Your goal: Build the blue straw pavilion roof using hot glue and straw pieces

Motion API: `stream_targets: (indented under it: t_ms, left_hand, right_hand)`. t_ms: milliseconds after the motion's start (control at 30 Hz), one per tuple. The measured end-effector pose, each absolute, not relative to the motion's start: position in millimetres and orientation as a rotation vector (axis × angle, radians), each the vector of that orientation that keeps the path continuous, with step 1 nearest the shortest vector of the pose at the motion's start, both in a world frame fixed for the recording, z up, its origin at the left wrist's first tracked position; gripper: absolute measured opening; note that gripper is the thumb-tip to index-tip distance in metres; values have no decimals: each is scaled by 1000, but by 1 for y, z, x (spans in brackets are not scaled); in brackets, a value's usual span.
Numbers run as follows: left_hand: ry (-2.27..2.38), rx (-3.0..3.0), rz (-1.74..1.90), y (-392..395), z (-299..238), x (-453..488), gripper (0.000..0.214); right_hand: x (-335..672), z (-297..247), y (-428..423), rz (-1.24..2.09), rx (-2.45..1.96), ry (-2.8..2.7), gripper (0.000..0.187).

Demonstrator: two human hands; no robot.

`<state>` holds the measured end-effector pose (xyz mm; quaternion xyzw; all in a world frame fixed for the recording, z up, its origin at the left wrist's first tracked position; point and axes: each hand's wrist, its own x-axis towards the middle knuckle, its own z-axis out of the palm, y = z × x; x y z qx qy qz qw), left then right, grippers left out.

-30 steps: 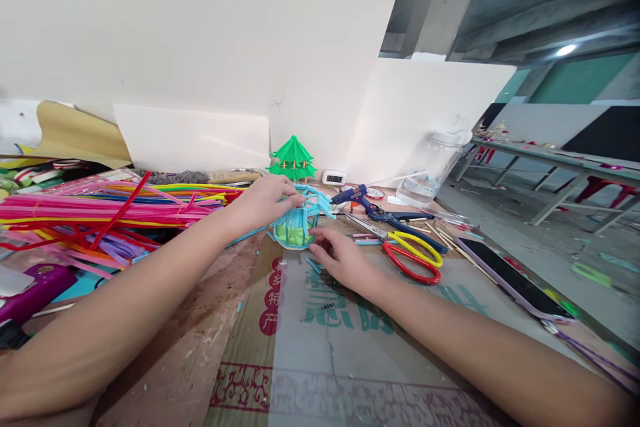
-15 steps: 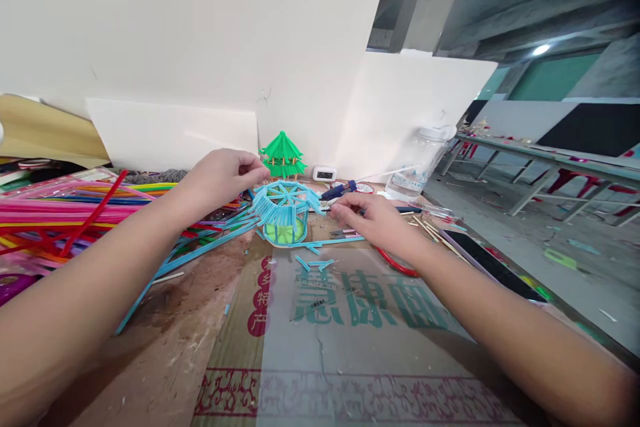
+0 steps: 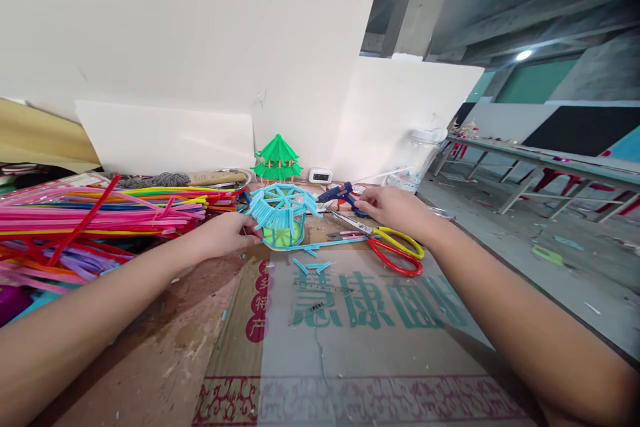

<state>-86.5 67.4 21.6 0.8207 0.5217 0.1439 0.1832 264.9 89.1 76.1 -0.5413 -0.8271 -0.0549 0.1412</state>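
A small pavilion built of light-blue straws (image 3: 281,208), on a green base, stands on the table ahead of me. My left hand (image 3: 225,235) is closed against its left side, fingertips under the roof edge, holding it. My right hand (image 3: 395,210) reaches to the right of the model, and its curled fingers close on the handle of a blue glue gun (image 3: 340,192). Short blue straw offcuts (image 3: 311,265) lie just in front of the pavilion.
Scissors with red and yellow handles (image 3: 397,250) lie under my right wrist. A heap of coloured straws (image 3: 100,213) fills the left. A green straw pavilion (image 3: 277,159), a small digital clock (image 3: 320,177) and a plastic jar (image 3: 417,155) stand by white boards. Printed cardboard (image 3: 360,320) covers the table.
My left hand came down from above the roof to the pavilion's left side. My right hand moved farther back and right to the glue gun, uncovering the scissors.
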Motion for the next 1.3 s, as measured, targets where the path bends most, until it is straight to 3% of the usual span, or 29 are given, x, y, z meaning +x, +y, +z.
stream_targets:
  t_ms: [100, 300, 600, 800, 967, 1100, 1300]
  left_hand:
    - [1559, 2313, 576, 68, 7, -77, 32]
    - [1586, 2420, 809, 65, -20, -67, 25]
    - [1481, 2461, 908, 67, -29, -65, 33]
    - [1620, 2369, 1038, 73, -35, -65, 41]
    - [1634, 2293, 1036, 76, -39, -66, 48]
    - [1598, 2397, 975, 77, -39, -67, 42]
    - [1576, 2479, 944, 77, -39, -68, 29]
  right_hand:
    - [279, 61, 104, -263, -1718, -2325, 31]
    - [289, 20, 130, -111, -1628, -2269, 54]
    - [277, -8, 165, -12, -1540, -2056, 32]
    - [278, 1, 188, 133, -1571, -2063, 48]
    - [267, -1, 203, 219, -1695, -2033, 30]
    - [256, -2, 207, 204, -1750, -1965, 23]
    - [254, 24, 200, 173, -1669, -1828, 29]
